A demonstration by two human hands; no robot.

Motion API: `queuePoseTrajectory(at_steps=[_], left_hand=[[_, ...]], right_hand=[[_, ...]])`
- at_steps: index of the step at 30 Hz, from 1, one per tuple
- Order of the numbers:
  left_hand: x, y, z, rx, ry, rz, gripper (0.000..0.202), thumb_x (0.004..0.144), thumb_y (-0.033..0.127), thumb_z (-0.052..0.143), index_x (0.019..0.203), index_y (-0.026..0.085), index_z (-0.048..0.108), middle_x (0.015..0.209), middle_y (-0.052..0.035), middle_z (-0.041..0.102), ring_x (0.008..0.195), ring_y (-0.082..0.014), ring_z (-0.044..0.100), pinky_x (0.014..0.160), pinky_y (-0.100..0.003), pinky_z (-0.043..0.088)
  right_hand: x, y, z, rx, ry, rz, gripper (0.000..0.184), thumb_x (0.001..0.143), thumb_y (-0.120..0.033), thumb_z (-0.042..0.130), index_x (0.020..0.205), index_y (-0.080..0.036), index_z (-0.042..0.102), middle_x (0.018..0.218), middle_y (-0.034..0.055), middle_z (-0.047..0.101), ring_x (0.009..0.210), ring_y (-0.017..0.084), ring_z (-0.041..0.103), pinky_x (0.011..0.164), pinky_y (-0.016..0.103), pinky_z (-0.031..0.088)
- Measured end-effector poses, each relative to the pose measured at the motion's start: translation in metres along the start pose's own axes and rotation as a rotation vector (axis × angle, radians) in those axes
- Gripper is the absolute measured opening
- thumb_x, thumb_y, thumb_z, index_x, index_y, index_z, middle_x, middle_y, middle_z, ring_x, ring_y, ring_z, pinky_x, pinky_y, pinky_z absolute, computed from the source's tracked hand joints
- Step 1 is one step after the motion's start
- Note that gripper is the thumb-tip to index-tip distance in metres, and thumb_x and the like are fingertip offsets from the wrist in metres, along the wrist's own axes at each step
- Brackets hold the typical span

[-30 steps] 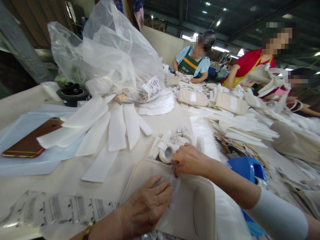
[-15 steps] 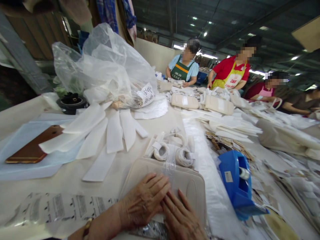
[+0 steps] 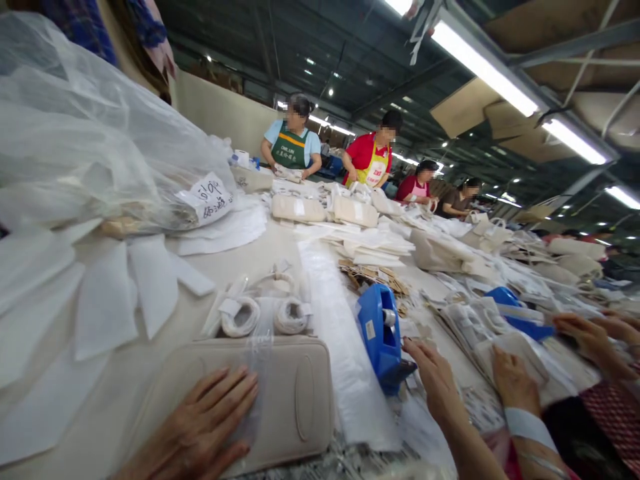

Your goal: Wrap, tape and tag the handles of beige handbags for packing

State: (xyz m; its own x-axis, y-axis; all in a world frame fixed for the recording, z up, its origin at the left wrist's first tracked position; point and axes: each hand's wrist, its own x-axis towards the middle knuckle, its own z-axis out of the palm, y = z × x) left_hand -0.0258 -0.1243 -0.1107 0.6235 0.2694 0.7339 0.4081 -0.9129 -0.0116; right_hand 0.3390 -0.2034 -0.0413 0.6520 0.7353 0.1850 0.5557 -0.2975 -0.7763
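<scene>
Left hand (image 3: 207, 417): open, palm down on beige bag (image 3: 280, 387). Right hand (image 3: 436, 380): extended, loosely open beside blue tape dispenser (image 3: 376, 337).

Bright tube light (image 3: 484, 69) overhead at right, dim ceiling (image 3: 300, 33), soft sheen on plastic bag (image 3: 115, 133) (edges visibly stretched)

**One head-worn view across the table**

A single camera, worn on the person's head, gives the only view. It looks forward and down from above the near side of the table (image 3: 283, 250), close over the bag (image 3: 287, 400) and the left hand (image 3: 200, 420), which fill the near part. The view is wide: it runs on to the workers (image 3: 291, 147) at the far side and takes in overhead lamps (image 3: 485, 67) on the right. The workers' row slants downward to the right.
</scene>
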Motion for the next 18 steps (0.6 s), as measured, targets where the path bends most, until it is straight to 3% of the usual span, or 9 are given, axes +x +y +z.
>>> queuePoseTrajectory(at_steps=[2,5,10,12,15,18], left_hand=[[0.002,-0.003,-0.004,0.020,-0.047,0.062,0.030,0.090,0.030,0.047,0.112,0.016,0.062,0.110,-0.0043,0.068,0.111,-0.0155,0.055,0.110,-0.026,0.023],[0.003,-0.007,-0.009,0.041,-0.083,0.103,0.031,0.088,0.031,0.051,0.114,0.017,0.061,0.112,-0.0036,0.067,0.112,-0.0156,0.054,0.109,-0.025,0.025],[-0.002,-0.009,-0.009,0.088,-0.124,0.125,0.035,0.085,0.030,0.055,0.117,0.016,0.060,0.116,-0.0052,0.065,0.115,-0.0174,0.053,0.109,-0.027,0.026],[-0.004,-0.010,-0.008,0.093,-0.141,0.140,0.036,0.085,0.030,0.055,0.117,0.015,0.060,0.117,-0.0059,0.065,0.117,-0.0182,0.052,0.111,-0.028,0.024],[-0.006,-0.010,-0.007,0.118,-0.172,0.157,0.037,0.084,0.030,0.056,0.117,0.015,0.060,0.119,-0.0066,0.064,0.119,-0.0196,0.050,0.112,-0.031,0.021],[-0.006,-0.010,-0.007,0.121,-0.186,0.142,0.037,0.084,0.030,0.056,0.117,0.015,0.060,0.120,-0.0060,0.064,0.120,-0.0196,0.049,0.112,-0.031,0.021]], right_hand=[[0.004,-0.001,0.009,0.089,-0.062,0.047,0.029,0.074,-0.046,0.058,0.064,-0.020,0.066,0.067,0.0047,0.066,0.071,0.022,0.061,0.066,0.034,0.048],[0.002,-0.001,0.014,0.198,-0.035,0.085,0.024,0.070,-0.043,0.061,0.063,-0.020,0.064,0.063,0.0043,0.065,0.062,0.021,0.061,0.060,0.033,0.050],[-0.035,0.020,-0.003,0.327,0.159,0.037,0.031,0.063,-0.050,0.066,0.067,-0.020,0.064,0.093,0.0078,0.066,0.097,0.026,0.060,0.082,0.036,0.049],[-0.058,0.036,-0.007,0.363,0.187,0.075,0.033,0.060,-0.051,0.071,0.069,-0.019,0.066,0.098,0.0086,0.066,0.102,0.028,0.058,0.083,0.036,0.049],[-0.081,0.056,-0.001,0.368,0.074,0.219,0.035,0.062,-0.051,0.073,0.075,-0.019,0.068,0.086,0.0067,0.069,0.086,0.024,0.062,0.072,0.032,0.051],[-0.082,0.065,0.010,0.375,-0.034,0.309,0.038,0.067,-0.055,0.068,0.076,-0.018,0.067,0.067,0.0013,0.065,0.062,0.017,0.059,0.055,0.026,0.048]])
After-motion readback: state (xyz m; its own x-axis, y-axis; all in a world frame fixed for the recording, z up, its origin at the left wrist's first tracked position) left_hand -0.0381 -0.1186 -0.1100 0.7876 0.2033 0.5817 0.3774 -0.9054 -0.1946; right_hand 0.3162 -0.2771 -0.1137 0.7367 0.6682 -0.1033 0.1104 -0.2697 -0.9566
